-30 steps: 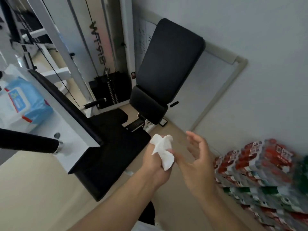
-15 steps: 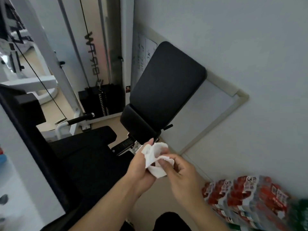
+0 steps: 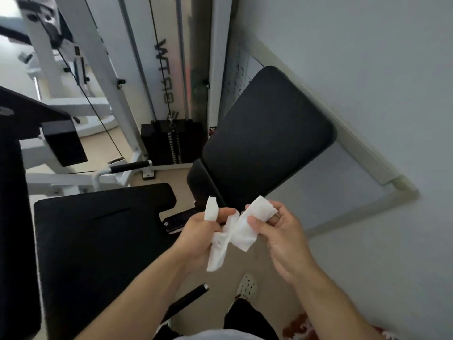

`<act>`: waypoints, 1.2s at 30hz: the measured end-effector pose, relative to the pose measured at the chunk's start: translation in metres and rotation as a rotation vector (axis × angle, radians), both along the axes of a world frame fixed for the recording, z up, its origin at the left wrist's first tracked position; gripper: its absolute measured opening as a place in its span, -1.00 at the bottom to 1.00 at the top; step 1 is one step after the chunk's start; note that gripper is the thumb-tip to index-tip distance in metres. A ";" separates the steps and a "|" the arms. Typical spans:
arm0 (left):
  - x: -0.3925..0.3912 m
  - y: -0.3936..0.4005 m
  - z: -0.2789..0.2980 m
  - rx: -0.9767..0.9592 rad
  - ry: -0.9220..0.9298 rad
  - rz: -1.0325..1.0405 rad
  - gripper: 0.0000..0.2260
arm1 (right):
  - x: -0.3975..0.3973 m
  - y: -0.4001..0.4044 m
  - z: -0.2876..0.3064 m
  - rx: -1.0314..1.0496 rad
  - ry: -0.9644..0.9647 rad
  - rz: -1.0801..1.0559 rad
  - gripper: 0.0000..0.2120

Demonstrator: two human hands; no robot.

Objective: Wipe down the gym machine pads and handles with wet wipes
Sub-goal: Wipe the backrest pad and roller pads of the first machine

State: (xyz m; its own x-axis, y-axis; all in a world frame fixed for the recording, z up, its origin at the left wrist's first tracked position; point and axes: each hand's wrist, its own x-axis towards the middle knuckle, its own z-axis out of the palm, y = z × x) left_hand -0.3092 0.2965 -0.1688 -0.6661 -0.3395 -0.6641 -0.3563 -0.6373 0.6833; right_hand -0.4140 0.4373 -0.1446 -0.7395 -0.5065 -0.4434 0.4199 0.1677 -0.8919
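Both hands hold a white wet wipe (image 3: 235, 231) in front of me, stretched between them. My left hand (image 3: 198, 236) grips its left part, with one corner sticking up over the fingers. My right hand (image 3: 277, 231) pinches the right part between thumb and fingers. Just beyond the hands stands the tilted black back pad (image 3: 264, 141) with a smaller black pad (image 3: 201, 185) at its lower end. The flat black seat pad (image 3: 98, 236) lies to the left. A black handle (image 3: 130, 166) juts out behind the seat, and another black handle (image 3: 188, 299) shows below my left forearm.
The white machine frame (image 3: 98, 57) with cables and a black weight stack (image 3: 171, 143) stands behind. A grey wall (image 3: 367, 69) with a framed panel is on the right. A black machine part (image 3: 14, 217) fills the left edge. My shoe (image 3: 247, 287) rests on the beige floor.
The wipe was bunched in my left hand; my right hand took hold of it and the two hands have pulled it apart. The view has turned right and down.
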 end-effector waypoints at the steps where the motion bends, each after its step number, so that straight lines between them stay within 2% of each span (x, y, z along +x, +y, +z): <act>1: -0.012 0.007 0.000 -0.029 -0.021 0.007 -0.63 | -0.014 0.001 -0.003 0.047 0.042 0.033 -0.66; 4: -0.050 0.027 0.006 -0.133 -0.084 0.114 -0.65 | -0.056 0.004 -0.007 0.134 0.160 0.102 -0.67; 6: -0.073 0.038 0.013 -0.076 -0.042 0.172 -0.64 | -0.081 0.007 -0.005 0.140 0.195 0.145 -0.68; 8: -0.088 0.046 0.018 -0.021 -0.027 0.161 -0.39 | -0.101 0.009 -0.001 0.136 0.219 0.198 -0.71; 9: -0.094 0.049 0.018 -0.043 -0.050 0.161 -0.36 | -0.109 0.011 0.000 0.135 0.225 0.223 -0.73; 12: -0.108 0.055 0.018 -0.139 -0.096 0.189 -0.67 | -0.126 0.012 -0.001 0.131 0.248 0.257 -0.83; 14: -0.112 0.052 0.019 -0.140 -0.073 0.226 -0.76 | -0.133 0.011 -0.004 0.143 0.276 0.250 -0.87; 16: -0.115 0.049 0.018 -0.122 -0.053 0.284 -0.73 | -0.139 0.009 -0.007 0.140 0.291 0.246 -0.88; 19: -0.118 0.046 0.014 -0.303 -0.118 0.323 -0.60 | -0.147 0.004 -0.011 0.165 0.309 0.239 -0.75; 21: -0.122 0.043 0.015 -0.389 -0.097 0.317 -0.62 | -0.151 0.001 -0.009 0.150 0.323 0.263 -0.74; 23: -0.127 0.040 0.020 -0.429 0.002 0.234 -0.69 | -0.152 -0.001 -0.003 0.117 0.336 0.294 -0.79; 26: -0.131 0.038 0.028 -0.406 0.118 0.105 -0.77 | -0.154 -0.005 0.008 0.055 0.339 0.244 -0.90; 28: -0.133 0.036 0.027 -0.387 0.135 0.085 -0.82 | -0.156 -0.007 0.009 0.086 0.414 0.211 -0.91; 32: -0.131 0.026 0.025 -0.307 0.139 0.105 -0.70 | -0.154 -0.014 0.009 0.110 0.433 0.221 -0.94; 36: -0.132 0.019 0.021 -0.222 0.177 0.102 -0.75 | -0.152 -0.019 0.004 0.101 0.418 0.169 -0.91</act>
